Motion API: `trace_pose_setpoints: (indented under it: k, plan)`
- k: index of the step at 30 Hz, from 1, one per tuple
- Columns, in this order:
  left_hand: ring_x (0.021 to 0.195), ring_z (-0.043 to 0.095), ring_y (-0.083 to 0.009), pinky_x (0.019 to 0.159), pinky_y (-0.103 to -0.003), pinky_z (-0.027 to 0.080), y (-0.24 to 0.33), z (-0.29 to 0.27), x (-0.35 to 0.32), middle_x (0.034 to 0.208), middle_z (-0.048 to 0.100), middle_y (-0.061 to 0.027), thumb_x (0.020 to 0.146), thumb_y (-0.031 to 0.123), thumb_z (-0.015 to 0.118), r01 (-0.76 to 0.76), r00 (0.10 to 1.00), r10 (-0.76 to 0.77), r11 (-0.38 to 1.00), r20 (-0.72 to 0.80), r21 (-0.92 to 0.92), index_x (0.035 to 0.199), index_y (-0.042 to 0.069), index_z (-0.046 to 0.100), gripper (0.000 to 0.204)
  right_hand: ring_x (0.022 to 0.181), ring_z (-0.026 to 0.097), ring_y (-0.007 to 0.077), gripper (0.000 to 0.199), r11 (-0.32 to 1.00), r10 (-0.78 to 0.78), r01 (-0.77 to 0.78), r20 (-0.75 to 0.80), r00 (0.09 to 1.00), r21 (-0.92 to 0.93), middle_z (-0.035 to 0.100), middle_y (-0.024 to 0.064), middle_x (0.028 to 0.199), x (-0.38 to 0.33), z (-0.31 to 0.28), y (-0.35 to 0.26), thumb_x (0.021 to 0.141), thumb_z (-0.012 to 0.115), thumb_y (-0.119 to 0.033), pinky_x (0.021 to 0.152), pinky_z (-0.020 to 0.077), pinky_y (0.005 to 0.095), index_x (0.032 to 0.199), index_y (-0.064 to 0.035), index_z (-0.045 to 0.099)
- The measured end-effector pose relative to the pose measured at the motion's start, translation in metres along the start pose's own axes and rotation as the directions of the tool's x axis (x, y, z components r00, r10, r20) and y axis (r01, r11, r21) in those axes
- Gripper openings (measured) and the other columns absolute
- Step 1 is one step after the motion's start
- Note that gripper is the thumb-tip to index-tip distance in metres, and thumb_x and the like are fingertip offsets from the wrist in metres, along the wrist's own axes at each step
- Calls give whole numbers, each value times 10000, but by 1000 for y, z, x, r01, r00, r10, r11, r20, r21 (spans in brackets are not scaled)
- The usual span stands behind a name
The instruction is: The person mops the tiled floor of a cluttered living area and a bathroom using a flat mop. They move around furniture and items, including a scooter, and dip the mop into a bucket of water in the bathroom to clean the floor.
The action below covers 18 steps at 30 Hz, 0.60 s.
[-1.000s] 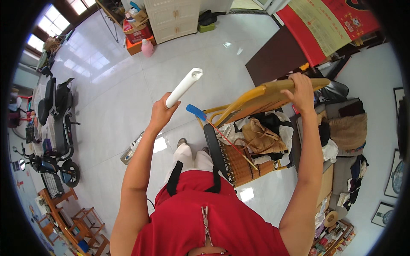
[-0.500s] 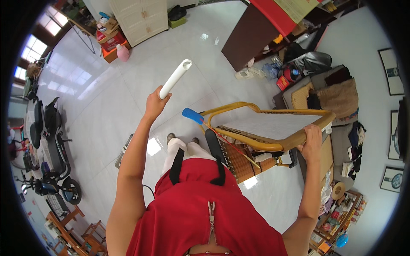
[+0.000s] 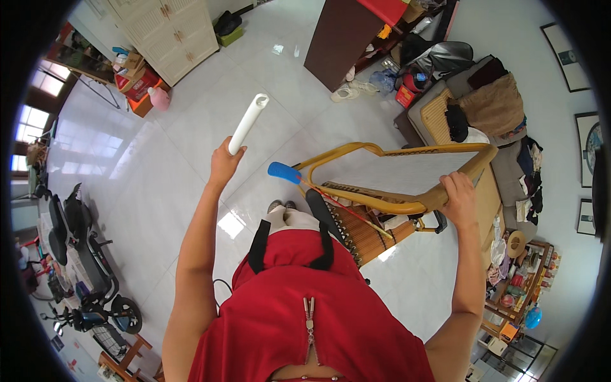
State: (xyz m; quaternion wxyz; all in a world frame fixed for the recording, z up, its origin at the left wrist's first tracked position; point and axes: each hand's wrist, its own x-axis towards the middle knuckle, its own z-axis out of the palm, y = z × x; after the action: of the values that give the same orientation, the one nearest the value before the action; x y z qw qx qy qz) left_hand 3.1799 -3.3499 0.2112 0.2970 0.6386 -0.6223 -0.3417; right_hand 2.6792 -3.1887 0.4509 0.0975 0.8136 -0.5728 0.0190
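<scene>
Head view shows the wooden chair (image 3: 407, 191) tilted off the floor, its yellow armrest clamped in the right hand (image 3: 457, 194), while the left hand (image 3: 224, 164) grips a white tube (image 3: 248, 123) over open white floor (image 3: 159, 165), a cluttered sofa (image 3: 484, 108) beyond the right hand.
</scene>
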Motion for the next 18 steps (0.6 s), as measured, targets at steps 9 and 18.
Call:
trace_pose_setpoints:
  k: [9, 18]
  plan:
    - [681, 608, -325, 646, -407, 470, -8, 8, 11, 744, 632, -146, 845, 249, 691, 22, 1000, -22, 1000, 7, 17, 961, 52, 582, 253, 943, 558, 356, 542, 976, 214, -212, 37, 976, -49, 562, 122, 962, 3, 19, 68, 553, 812, -84, 821, 464, 448, 1012, -59, 523]
    - [714, 612, -338, 663, -419, 471, 6, 55, 35, 769, 638, -148, 842, 264, 692, 77, 997, -75, 994, -33, 81, 988, 55, 586, 276, 864, 596, 385, 475, 900, 409, -405, -10, 912, -162, 607, 140, 921, -26, 45, 222, 632, 807, -115, 727, 476, 448, 999, -65, 509]
